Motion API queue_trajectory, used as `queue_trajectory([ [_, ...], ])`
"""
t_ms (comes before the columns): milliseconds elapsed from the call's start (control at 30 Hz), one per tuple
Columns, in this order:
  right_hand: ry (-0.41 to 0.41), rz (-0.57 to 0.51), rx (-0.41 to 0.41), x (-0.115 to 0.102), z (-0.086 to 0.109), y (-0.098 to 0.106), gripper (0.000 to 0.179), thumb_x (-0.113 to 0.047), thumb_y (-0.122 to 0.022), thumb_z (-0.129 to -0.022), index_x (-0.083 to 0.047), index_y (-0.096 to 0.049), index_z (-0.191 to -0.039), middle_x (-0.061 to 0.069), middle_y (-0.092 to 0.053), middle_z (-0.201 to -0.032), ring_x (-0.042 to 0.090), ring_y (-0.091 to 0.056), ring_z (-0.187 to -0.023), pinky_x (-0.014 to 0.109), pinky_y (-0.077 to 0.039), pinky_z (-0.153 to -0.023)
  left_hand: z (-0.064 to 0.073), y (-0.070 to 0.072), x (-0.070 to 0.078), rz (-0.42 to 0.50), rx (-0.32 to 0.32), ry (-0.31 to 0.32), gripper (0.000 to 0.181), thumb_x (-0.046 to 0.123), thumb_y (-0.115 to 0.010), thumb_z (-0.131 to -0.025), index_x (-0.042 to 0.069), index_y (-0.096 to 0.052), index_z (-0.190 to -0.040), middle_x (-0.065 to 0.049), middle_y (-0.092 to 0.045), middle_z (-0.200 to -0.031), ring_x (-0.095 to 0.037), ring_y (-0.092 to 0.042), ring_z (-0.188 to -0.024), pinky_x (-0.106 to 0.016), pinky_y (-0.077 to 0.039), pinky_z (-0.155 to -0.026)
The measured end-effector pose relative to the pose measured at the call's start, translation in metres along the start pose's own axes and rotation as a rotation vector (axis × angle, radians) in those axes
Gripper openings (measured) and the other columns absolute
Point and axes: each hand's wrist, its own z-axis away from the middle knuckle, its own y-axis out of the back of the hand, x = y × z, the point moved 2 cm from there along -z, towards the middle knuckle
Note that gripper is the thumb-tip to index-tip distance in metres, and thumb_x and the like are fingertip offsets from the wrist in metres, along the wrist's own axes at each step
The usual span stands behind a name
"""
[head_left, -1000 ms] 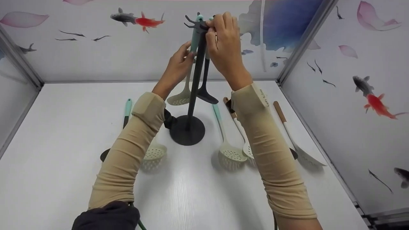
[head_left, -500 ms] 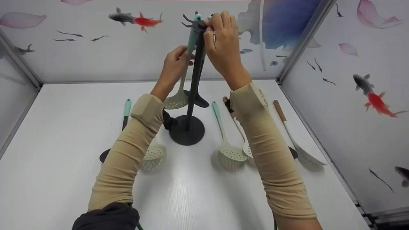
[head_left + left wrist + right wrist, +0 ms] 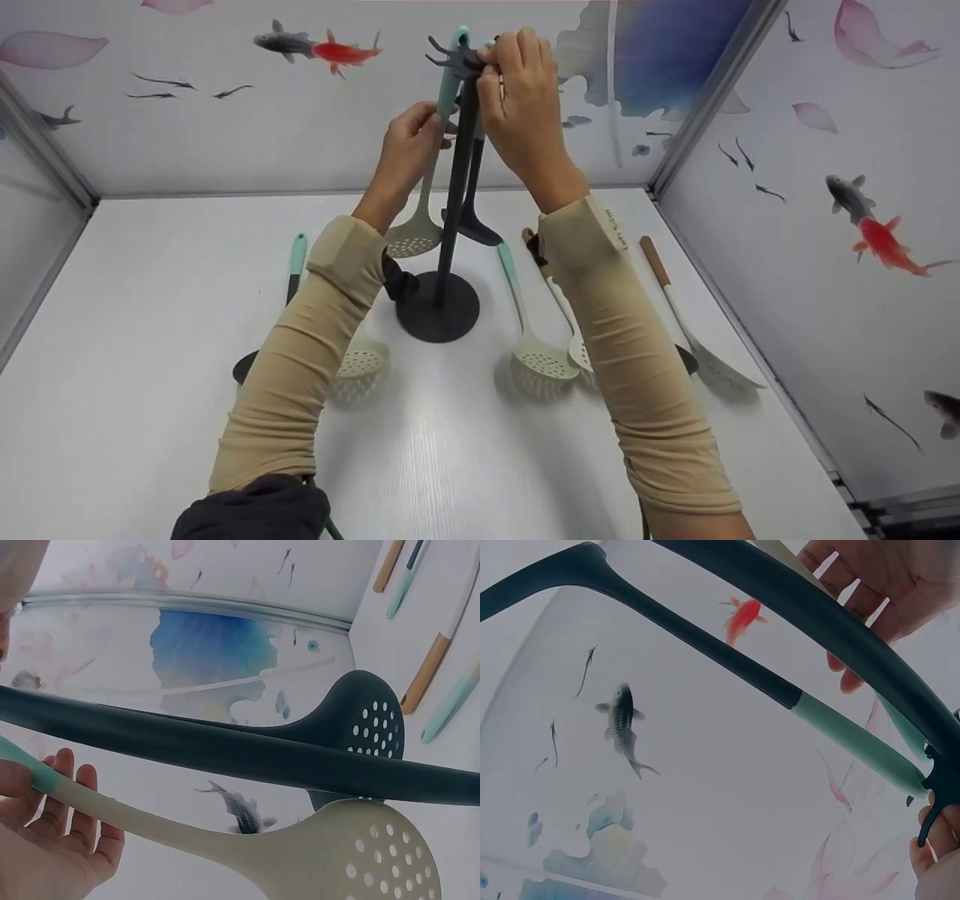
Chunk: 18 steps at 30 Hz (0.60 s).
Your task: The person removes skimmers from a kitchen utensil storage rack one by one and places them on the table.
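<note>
A black utensil stand rises from a round base, its top bearing several curved hooks. My left hand holds a beige skimmer by its mint handle; in the left wrist view the thumb and fingers lie about the lower handle. The handle's looped end is up at the hooks; whether it hangs on one cannot be told. My right hand pinches the stand's hooked top, partly hiding it. Behind the pole hangs a black skimmer with a mint handle.
On the white table lie a beige skimmer with a mint handle, a brown-handled white utensil, a turner and another perforated beige head. A mint-and-black handle shows at left. Printed panels enclose the table.
The left hand and its beige skimmer have shifted slightly left and down, then the loop end rose a little at the hooks. The black skimmer swung left and partly back. The right hand stayed on the stand.
</note>
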Motion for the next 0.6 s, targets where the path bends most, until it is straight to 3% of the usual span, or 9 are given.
queue_trajectory([
  [233, 0.005, 0.003, 0.009, -0.0004, -0.0002, 0.0000, 0.027, -0.016, -0.033, -0.093, 0.000, -0.053, -0.101, 0.012, -0.043, -0.093, 0.025, -0.037, -0.091, 0.028, -0.028, -0.084, -0.0021, 0.0022, 0.0044, -0.002, 0.009, 0.049, 0.029, 0.014, -0.039, -0.097, 0.005, -0.058, -0.117, -0.004, -0.060, -0.097, -0.015, -0.057, -0.088, -0.027, -0.045, -0.087],
  [600, 0.024, -0.007, 0.033, -0.0007, 0.0004, -0.0001, 0.026, -0.015, -0.033, -0.093, 0.001, -0.053, -0.099, 0.014, -0.044, -0.093, 0.025, -0.037, -0.089, 0.028, -0.028, -0.083, -0.0039, 0.0063, 0.0058, -0.042, 0.039, 0.042, 0.028, 0.015, -0.043, -0.096, 0.007, -0.058, -0.118, -0.005, -0.060, -0.099, -0.017, -0.058, -0.088, -0.027, -0.044, -0.085],
])
